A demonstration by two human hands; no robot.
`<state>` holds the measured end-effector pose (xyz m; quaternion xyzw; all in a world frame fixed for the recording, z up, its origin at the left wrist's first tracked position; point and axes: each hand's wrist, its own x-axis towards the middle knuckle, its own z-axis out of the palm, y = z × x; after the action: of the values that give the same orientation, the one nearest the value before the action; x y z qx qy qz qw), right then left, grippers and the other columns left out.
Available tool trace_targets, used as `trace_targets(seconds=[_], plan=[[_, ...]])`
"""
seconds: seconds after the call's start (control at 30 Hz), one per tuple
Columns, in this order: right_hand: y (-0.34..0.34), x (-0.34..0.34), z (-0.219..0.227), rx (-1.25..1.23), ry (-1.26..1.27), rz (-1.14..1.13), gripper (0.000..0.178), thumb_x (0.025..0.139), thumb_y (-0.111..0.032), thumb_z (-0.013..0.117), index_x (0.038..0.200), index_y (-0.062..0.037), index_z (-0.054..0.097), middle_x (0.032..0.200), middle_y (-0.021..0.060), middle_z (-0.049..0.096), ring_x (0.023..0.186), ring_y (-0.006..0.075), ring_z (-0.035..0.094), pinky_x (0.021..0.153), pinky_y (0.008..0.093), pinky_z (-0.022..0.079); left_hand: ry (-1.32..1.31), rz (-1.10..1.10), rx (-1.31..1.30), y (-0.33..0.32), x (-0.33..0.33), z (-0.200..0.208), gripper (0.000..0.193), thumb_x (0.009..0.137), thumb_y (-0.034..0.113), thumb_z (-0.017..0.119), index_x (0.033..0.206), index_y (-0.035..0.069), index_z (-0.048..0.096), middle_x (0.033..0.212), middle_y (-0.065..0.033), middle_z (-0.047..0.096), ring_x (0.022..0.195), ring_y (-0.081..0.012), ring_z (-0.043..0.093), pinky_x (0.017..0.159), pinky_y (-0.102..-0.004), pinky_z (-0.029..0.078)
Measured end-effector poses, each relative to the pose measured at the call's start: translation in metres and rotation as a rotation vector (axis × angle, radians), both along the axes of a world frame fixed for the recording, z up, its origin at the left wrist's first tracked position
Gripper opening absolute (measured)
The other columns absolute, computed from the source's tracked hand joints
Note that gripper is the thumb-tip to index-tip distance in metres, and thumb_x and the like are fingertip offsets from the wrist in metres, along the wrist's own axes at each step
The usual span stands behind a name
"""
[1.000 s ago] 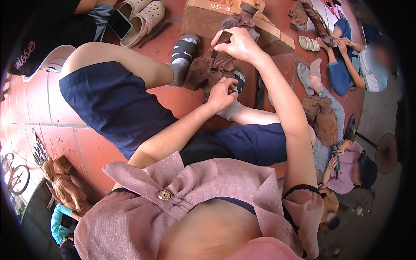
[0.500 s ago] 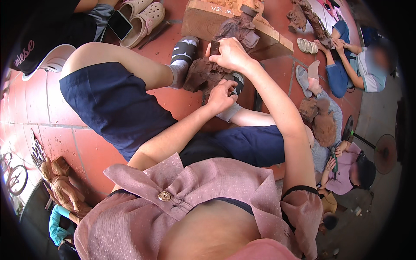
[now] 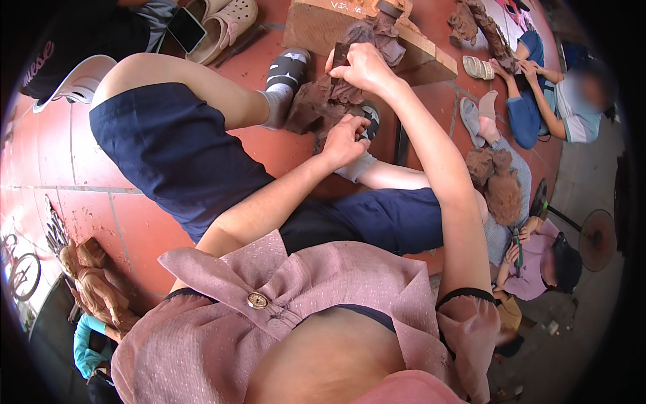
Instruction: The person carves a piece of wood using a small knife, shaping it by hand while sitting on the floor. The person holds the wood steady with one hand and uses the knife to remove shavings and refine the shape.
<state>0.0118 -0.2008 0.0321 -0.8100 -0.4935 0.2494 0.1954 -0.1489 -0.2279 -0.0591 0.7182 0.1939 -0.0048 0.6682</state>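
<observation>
A dark brown wood carving (image 3: 323,106) lies between my feet, its rough base toward me and its narrower far part against a big block of pale wood (image 3: 323,34). My right hand (image 3: 363,69) is closed over the carving's middle. It pinches a small dark flat strip (image 3: 341,54) that looks like folded sandpaper. My left hand (image 3: 346,141) lies with curled fingers on the near right edge of the carving's base, beside my right sandal (image 3: 369,121). The carving's surface under both hands is hidden.
My left sandal (image 3: 288,71) flanks the carving. Beige clogs (image 3: 229,27), a phone (image 3: 186,30) and a white-brimmed cap (image 3: 81,81) are at the far left. Other people sit at right with carvings, one holding a green tool (image 3: 517,252). A carved figure (image 3: 101,289) stands lower left.
My right hand has moved a little away from me along the carving, and the dark strip now shows higher above the fingers. My left hand has barely shifted.
</observation>
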Motion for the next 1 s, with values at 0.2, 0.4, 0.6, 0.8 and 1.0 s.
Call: trace_targets(seconds=[0.2, 0.4, 0.6, 0.8, 1.0], plan=[[0.001, 0.002, -0.007, 0.087, 0.066, -0.061, 0.016, 0.074, -0.015, 0.067, 0.087, -0.0065, 0.069, 0.078, 0.0116, 0.068, 0.076, 0.0234, 0.066, 0.073, 0.033, 0.05, 0.012, -0.009, -0.023, 0.001, -0.001, 0.002, 0.042, 0.072, 0.01, 0.067, 0.113, 0.003, 0.059, 0.093, -0.0085, 0.054, 0.08, -0.0181, 0.058, 0.077, -0.0301, 0.05], [0.002, 0.003, -0.009, 0.132, 0.027, -0.04, 0.015, 0.073, -0.018, 0.069, 0.086, -0.0104, 0.071, 0.078, 0.0116, 0.068, 0.076, 0.0254, 0.066, 0.073, 0.0349, 0.05, 0.011, -0.009, 0.019, 0.001, 0.0, 0.001, 0.041, 0.072, 0.01, 0.067, 0.112, 0.003, 0.06, 0.093, -0.0085, 0.054, 0.08, -0.0184, 0.058, 0.077, -0.0303, 0.05], [-0.008, -0.002, -0.016, 0.148, -0.004, 0.035, 0.015, 0.076, -0.014, 0.068, 0.089, -0.0067, 0.069, 0.078, 0.0107, 0.068, 0.076, 0.02, 0.067, 0.07, 0.0307, 0.051, -0.003, -0.014, 0.036, 0.0, 0.001, 0.001, 0.041, 0.071, 0.01, 0.067, 0.111, 0.004, 0.06, 0.092, -0.0084, 0.054, 0.081, -0.0186, 0.058, 0.077, -0.0305, 0.05], [-0.031, 0.029, 0.018, 0.715, -0.027, -0.351, 0.008, 0.081, -0.013, 0.07, 0.088, -0.0093, 0.071, 0.069, 0.001, 0.066, 0.063, 0.0052, 0.059, 0.059, 0.0233, 0.046, 0.017, -0.007, 0.069, -0.001, 0.0, 0.001, 0.04, 0.071, 0.011, 0.067, 0.111, 0.005, 0.061, 0.092, -0.0078, 0.054, 0.081, -0.0184, 0.058, 0.077, -0.0307, 0.049], [-0.104, 0.004, 0.033, 0.738, 0.323, -0.687, 0.015, 0.085, -0.007, 0.067, 0.098, 0.0006, 0.067, 0.08, 0.0051, 0.067, 0.071, 0.0105, 0.064, 0.065, 0.0213, 0.049, 0.014, -0.008, 0.138, -0.005, 0.0, 0.0, 0.046, 0.071, 0.011, 0.066, 0.116, 0.006, 0.057, 0.093, -0.0081, 0.055, 0.08, -0.0181, 0.058, 0.077, -0.0311, 0.049]])
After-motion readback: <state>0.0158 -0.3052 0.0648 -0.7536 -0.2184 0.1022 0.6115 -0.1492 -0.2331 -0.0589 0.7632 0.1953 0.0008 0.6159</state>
